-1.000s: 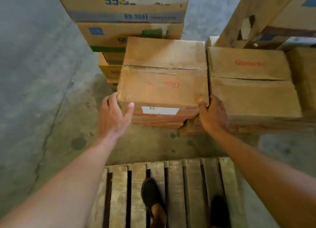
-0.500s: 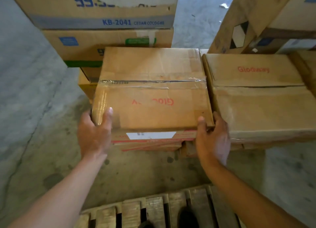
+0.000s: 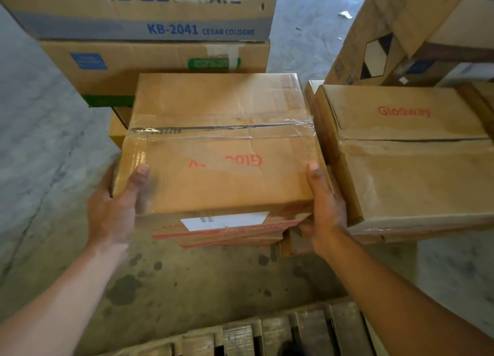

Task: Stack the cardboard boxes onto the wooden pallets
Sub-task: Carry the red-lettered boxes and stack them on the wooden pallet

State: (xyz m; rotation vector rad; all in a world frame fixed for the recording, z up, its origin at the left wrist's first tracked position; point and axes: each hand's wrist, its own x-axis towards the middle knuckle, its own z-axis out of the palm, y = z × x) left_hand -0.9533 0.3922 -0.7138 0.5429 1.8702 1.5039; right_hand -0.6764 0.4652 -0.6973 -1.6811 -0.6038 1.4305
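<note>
A taped brown cardboard box (image 3: 219,144) with red "Glodway" lettering upside down sits on top of a low stack straight ahead. My left hand (image 3: 117,208) grips its near left corner, thumb on the top face and fingers hidden down the side. My right hand (image 3: 324,206) grips the near right corner, thumb up along the edge. A worn wooden pallet (image 3: 267,334) lies at the bottom edge of the view, below my arms.
A second Glodway box (image 3: 409,155) sits close against the right side of the held one. Large cartons, one marked KB-2041 (image 3: 149,21), are piled behind. A tilted carton (image 3: 395,32) leans at the upper right. Stained concrete floor (image 3: 40,168) stretches to the left.
My view has moved closer to the box, and the pallet has slid down to the frame's edge. Both hands have gone from touching the box's near corners to gripping them.
</note>
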